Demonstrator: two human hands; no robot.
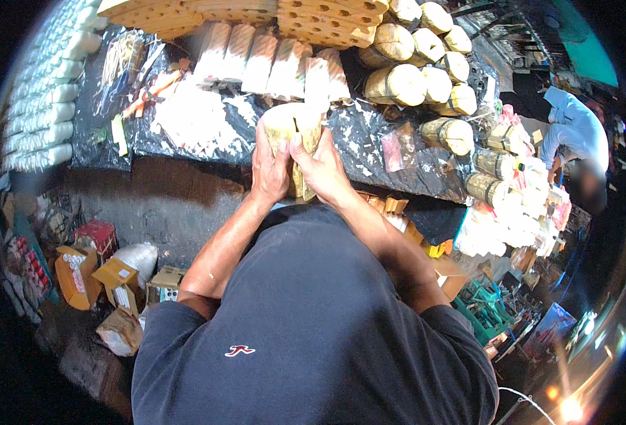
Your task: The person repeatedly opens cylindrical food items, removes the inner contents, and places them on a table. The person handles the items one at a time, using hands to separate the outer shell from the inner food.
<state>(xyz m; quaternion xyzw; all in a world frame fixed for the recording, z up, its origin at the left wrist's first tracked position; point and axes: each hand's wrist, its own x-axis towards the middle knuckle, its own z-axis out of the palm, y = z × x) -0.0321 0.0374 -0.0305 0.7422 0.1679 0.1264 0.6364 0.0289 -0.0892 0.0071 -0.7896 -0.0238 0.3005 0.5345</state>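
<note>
My left hand point(271, 168) and my right hand point(320, 166) are wrapped round a pale yellow cylinder-like piece point(284, 122), one on each side. A dark slit runs down its middle, between my thumbs. Its lower end shows between my wrists. I cannot tell what it is made of. The piece is held above the front edge of a table covered with black plastic sheet point(369, 134). Just beyond it stands a row of pale striped blocks point(263, 60), washed out by bright light.
Banded yellow cylinders point(396, 84) are stacked at the back right. Perforated yellow blocks point(330, 21) lie at the far edge. White rolled bundles point(51, 113) are stacked left. Open cardboard boxes point(77, 276) sit lower left, a green crate point(483, 312) lower right. Another person point(575, 127) bends at the right.
</note>
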